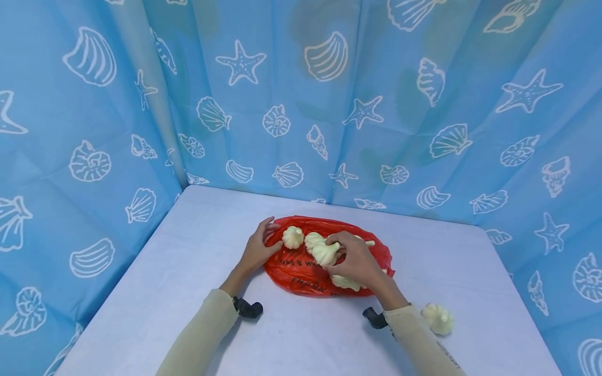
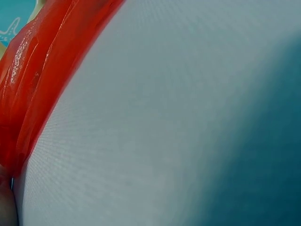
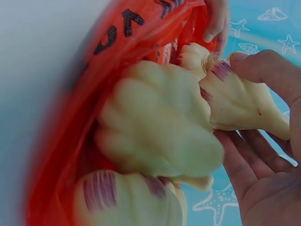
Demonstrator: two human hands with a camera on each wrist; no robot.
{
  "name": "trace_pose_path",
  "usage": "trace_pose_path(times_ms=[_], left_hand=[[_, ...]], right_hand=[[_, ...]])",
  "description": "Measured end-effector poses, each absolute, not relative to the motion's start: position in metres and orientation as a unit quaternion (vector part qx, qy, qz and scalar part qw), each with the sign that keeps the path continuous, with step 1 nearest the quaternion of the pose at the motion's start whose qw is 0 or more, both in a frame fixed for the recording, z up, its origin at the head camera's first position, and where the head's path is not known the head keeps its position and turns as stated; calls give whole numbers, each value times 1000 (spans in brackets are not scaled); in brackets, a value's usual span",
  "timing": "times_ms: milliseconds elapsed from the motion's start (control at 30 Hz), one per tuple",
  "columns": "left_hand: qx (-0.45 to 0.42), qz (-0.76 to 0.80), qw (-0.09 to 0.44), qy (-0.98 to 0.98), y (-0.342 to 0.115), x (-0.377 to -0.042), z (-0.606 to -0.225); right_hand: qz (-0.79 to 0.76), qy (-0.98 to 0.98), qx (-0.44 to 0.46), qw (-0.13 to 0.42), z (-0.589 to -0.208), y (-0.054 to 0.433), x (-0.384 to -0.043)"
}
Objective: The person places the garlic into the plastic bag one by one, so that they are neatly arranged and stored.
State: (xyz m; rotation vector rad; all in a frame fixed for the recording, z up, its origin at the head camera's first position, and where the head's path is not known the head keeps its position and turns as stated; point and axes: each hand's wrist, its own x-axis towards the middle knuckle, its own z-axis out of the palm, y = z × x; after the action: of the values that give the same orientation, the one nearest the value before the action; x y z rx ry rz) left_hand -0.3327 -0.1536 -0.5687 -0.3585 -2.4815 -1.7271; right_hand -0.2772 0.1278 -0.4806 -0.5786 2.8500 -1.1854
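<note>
A red plastic bag [image 1: 305, 274] with dark printed letters lies spread on the table, several pale garlic bulbs on and in it. My left hand [image 1: 257, 249] holds the bag's left edge between thumb and fingers; in the left wrist view only a bit of a finger [image 2: 6, 202] shows beside the red plastic. Over the middle of the bag my right hand [image 1: 352, 258] grips a garlic bulb [image 1: 324, 253], thumb on one side and fingers on the other. The right wrist view shows this held bulb [image 3: 240, 101] with purple streaks, beside another large bulb [image 3: 155, 117] in the bag.
One garlic bulb [image 1: 438, 319] sits on the white table [image 1: 155, 292], right of the bag near my right sleeve. A single bulb [image 1: 292, 237] lies close to my left thumb. Blue curtains [image 1: 291, 99] with shell prints stand behind and at both sides.
</note>
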Motion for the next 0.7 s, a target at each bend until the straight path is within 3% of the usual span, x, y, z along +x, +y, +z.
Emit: trace_pose_path(times_ms=[700], left_hand=[[-117, -573, 52, -810, -154, -334, -570]], right_hand=[[-339, 928, -152, 28, -489, 117, -278]])
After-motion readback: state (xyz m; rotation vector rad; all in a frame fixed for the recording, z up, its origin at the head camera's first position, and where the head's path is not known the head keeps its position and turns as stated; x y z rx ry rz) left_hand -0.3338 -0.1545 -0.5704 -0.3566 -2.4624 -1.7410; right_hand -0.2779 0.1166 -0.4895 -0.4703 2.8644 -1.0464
